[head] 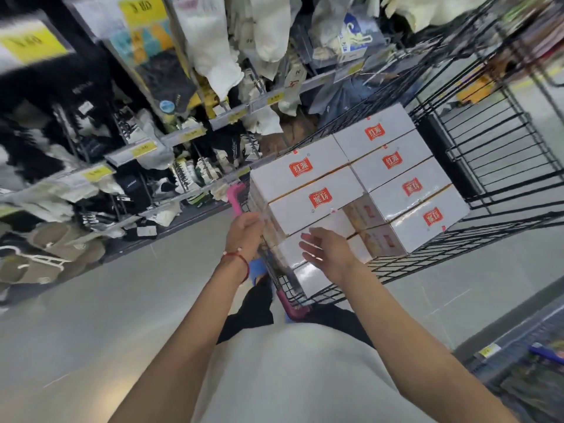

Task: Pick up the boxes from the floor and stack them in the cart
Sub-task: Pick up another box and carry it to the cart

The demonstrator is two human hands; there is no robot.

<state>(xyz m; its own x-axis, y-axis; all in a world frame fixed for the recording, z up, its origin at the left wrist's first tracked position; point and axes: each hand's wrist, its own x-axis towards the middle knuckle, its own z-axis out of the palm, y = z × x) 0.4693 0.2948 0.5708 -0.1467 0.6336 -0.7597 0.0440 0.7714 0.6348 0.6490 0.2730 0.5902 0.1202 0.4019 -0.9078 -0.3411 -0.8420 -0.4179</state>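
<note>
Several white boxes (351, 184) with red labels are stacked in a black wire cart (503, 166) in front of me. A lower white box (308, 270) sits at the cart's near end. My left hand (245, 232) is at the near-left edge of the stack, next to the pink handle (235, 196), with its fingers hidden behind the boxes. My right hand (325, 253) hovers open, fingers spread, just above the lower near box and below the top layer.
Shelves (122, 148) of socks and slippers with yellow price tags line the left side. Grey floor (91, 315) stretches left of me. Another shelf edge (518, 355) stands at the lower right. The cart's pink handle end (293, 309) is near my legs.
</note>
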